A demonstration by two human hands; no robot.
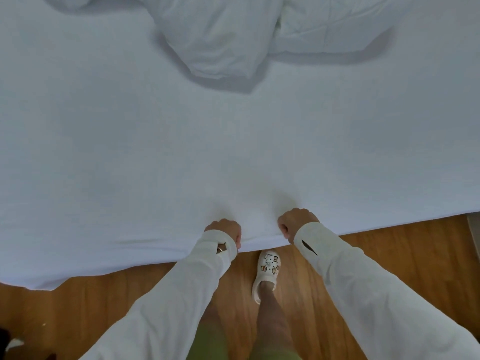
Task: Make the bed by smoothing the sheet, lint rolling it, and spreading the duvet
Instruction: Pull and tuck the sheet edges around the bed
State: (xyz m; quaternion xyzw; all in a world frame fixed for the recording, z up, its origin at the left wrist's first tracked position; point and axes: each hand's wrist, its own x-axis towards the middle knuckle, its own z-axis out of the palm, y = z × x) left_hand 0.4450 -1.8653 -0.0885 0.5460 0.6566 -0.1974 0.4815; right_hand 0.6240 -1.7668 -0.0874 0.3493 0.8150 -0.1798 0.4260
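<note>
A white sheet (181,152) covers the bed and lies mostly flat, with faint creases near its front edge. My left hand (226,231) grips the sheet's near edge, fingers curled over it. A short way to its right, my right hand (296,222) grips the same edge. A small fold of sheet bunches between the two hands. The white duvet (223,40) lies crumpled in a heap at the far side of the bed, stretching toward the top right. No lint roller is in view.
A wooden floor (389,250) runs along the bed's near edge. My foot in a white clog (267,268) stands just under that edge between my arms. A dark object (5,336) sits at the bottom left corner.
</note>
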